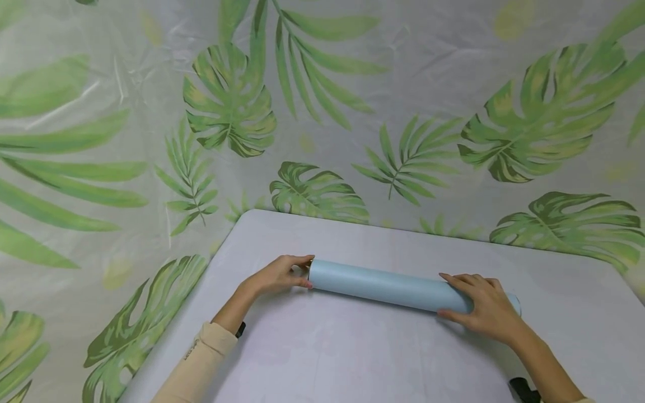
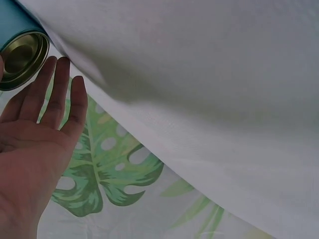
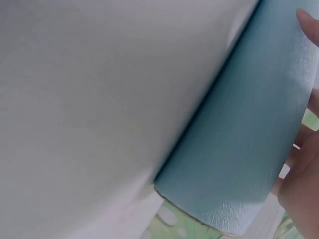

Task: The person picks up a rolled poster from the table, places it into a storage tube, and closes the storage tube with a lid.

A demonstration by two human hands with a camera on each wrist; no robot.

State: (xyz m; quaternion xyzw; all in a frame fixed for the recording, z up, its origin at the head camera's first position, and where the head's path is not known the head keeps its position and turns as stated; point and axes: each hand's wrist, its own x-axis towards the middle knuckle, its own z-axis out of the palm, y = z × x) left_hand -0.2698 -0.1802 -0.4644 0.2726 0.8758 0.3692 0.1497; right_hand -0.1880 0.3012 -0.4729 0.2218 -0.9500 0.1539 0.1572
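A long light-blue tube (image 1: 378,282) with a recessed gold-coloured metal end (image 2: 24,55) lies across the white table. At its left end, my left hand (image 1: 277,276) holds the rim, thumb at the near side and a fingertip at the far side. In the left wrist view, several fingers of the left hand (image 2: 45,129) reach out straight beside that end. My right hand (image 1: 489,310) grips the tube near its right end, palm down, thumb on the near side and fingers over the far side. The right wrist view shows the tube's smooth blue wall (image 3: 224,129).
The white table (image 1: 353,358) has rounded far corners. Beyond its far edge hangs a pale plastic sheet (image 1: 322,140) printed with green leaves, which also shows past the left edge. Dark wrist straps (image 1: 523,389) sit at the forearms.
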